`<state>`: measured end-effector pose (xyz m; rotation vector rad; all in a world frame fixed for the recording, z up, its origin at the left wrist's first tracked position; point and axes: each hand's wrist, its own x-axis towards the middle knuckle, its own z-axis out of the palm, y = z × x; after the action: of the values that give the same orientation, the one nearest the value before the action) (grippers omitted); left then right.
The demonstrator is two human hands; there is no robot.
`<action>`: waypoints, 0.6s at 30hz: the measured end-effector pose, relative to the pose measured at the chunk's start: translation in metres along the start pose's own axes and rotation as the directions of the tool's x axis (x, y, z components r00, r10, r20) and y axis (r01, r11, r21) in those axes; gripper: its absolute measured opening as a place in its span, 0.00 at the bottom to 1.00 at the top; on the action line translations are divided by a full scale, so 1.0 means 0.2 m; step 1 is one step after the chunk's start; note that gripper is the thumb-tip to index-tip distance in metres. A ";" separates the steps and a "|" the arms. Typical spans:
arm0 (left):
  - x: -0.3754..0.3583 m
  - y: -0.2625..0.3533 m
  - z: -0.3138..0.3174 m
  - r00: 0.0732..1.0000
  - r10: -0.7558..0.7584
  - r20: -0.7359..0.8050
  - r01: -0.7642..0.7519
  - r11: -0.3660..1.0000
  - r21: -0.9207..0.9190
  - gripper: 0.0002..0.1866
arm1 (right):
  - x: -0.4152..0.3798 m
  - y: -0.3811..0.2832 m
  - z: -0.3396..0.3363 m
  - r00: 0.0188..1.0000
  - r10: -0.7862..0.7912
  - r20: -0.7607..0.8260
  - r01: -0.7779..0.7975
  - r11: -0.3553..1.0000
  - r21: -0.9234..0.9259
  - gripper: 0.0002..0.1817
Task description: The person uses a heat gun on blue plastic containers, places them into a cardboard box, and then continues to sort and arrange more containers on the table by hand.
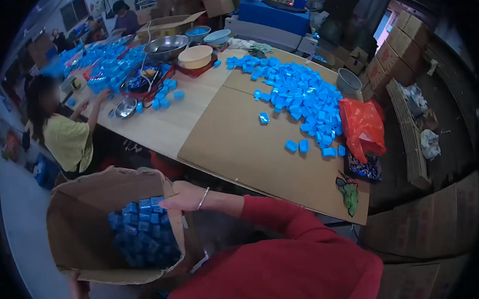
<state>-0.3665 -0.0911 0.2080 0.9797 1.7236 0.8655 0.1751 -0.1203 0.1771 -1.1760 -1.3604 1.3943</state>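
Observation:
An open cardboard box (82,210) is at the lower left, with several small blue wrapped blocks (144,227) inside. My right hand (183,197), with a bracelet at its wrist, is closed on the box's right rim. At the near left corner of the box, my left hand (81,292) is against the outside of the rim; only part of it shows, and its fingers are mostly hidden. A large pile of bright blue blocks (306,96) lies on a cardboard sheet (239,139) that covers part of the table.
A red plastic bag (362,125) and a green cloth (349,197) lie at the table's right side. A co-worker in a yellow top (68,138) sits at the left, hands near a metal bowl (125,108). Stacked cartons (401,49) stand at the right.

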 end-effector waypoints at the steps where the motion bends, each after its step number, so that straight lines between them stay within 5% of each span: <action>1: -0.05 0.15 -0.02 0.998 0.055 -0.011 -0.055 0.998 0.009 0.08 | -0.05 -0.12 -0.06 0.999 -0.043 -0.004 0.043 0.997 0.056 0.19; 10: -0.38 1.11 0.33 0.938 0.341 0.062 -0.344 0.938 0.046 0.09 | -0.68 -0.72 -0.79 0.901 -0.356 -0.249 0.415 0.875 0.250 0.13; 13: -0.38 1.26 0.62 0.929 0.345 0.136 -0.353 0.935 0.038 0.09 | -0.88 -0.75 -1.06 0.940 -0.189 -0.284 0.260 0.935 0.240 0.12; 18: -0.23 1.33 1.26 0.914 0.288 0.286 -0.296 0.955 -0.017 0.09 | -1.02 -0.57 -1.35 0.848 -0.262 -0.460 0.401 0.885 0.236 0.13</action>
<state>-0.0563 0.0134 0.3803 1.3359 1.3655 0.8416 0.4766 -0.2552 0.3130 -0.8935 -0.9311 0.9908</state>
